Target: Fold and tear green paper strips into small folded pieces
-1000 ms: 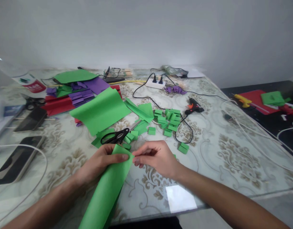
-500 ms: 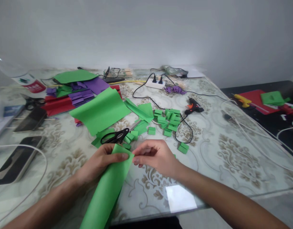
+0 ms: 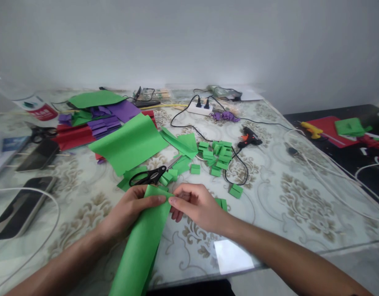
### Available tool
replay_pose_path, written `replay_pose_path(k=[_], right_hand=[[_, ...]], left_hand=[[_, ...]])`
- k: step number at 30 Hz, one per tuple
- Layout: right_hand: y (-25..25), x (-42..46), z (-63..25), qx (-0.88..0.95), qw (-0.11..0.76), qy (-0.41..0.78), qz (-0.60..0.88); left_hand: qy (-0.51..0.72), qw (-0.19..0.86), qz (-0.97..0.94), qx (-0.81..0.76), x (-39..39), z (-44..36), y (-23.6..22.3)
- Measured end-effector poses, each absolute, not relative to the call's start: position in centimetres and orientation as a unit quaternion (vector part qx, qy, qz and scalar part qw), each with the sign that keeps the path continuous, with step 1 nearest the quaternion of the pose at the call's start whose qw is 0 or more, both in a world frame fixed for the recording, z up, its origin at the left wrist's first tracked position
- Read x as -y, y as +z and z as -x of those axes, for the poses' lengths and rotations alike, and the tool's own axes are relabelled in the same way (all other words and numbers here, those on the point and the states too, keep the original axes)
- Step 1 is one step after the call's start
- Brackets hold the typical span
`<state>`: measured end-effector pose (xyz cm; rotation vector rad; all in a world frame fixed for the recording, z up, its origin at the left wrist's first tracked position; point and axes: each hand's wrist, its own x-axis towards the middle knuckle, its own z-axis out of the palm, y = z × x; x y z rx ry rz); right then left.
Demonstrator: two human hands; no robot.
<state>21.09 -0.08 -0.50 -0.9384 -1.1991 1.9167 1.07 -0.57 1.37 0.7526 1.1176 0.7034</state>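
Observation:
A long green sheet of paper (image 3: 140,246), curled lengthwise, slants from the table's front edge up to my hands. My left hand (image 3: 136,205) is closed on its upper end, thumb on top. The thumb and fingers of my right hand (image 3: 194,203) pinch the right corner of that same end. Just beyond my hands lie black-handled scissors (image 3: 151,176), their blades pointing away to the right. Small folded green paper pieces (image 3: 218,154) are heaped behind my right hand, with a few apart, such as one folded piece (image 3: 235,190) to the right.
A wide green sheet (image 3: 130,142) and purple paper strips (image 3: 105,125) lie at the back left. A black glue gun (image 3: 249,137) sits right of the heap, its cord near a power strip (image 3: 200,108). Phones (image 3: 21,209) and a bottle (image 3: 26,96) are at left.
My right hand's thumb and fingers have moved slightly left and closed on the corner of the green paper. A folded green piece now shows more beside the right hand.

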Motion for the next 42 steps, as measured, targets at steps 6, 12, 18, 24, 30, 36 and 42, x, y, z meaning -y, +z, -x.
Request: replay_pose_path(k=[6, 12, 18, 24, 30, 36, 42], right_hand=[[-0.4, 0.1, -21.2, 0.474, 0.348, 0.725, 0.359], [-0.5, 0.3, -21.4, 0.491, 0.352, 0.708, 0.365], [-0.6, 0.2, -21.4, 0.494, 0.356, 0.703, 0.367], [-0.8, 0.0, -21.4, 0.489, 0.351, 0.709, 0.368], [-0.8, -0.2, -21.6, 0.493, 0.346, 0.705, 0.374], [-0.7, -0.6, -21.8, 0.491, 0.34, 0.708, 0.376], [-0.7, -1.0, -22.1, 0.493, 0.339, 0.711, 0.371]], left_hand=[[0.315, 0.726, -0.341, -0.507, 0.6, -1.0, 1.1], [0.328, 0.705, -0.344, -0.527, 0.7, -0.9, 1.2], [0.347, 0.684, -0.374, -0.522, 0.8, -1.0, 1.3], [0.343, 0.655, -0.416, -0.529, 0.8, -0.6, 0.9], [0.339, 0.632, -0.441, -0.54, 0.8, -0.6, 1.1], [0.33, 0.566, -0.5, -0.567, 0.5, -0.2, 1.0], [0.325, 0.469, -0.572, -0.589, 0.3, 0.9, 0.5]])
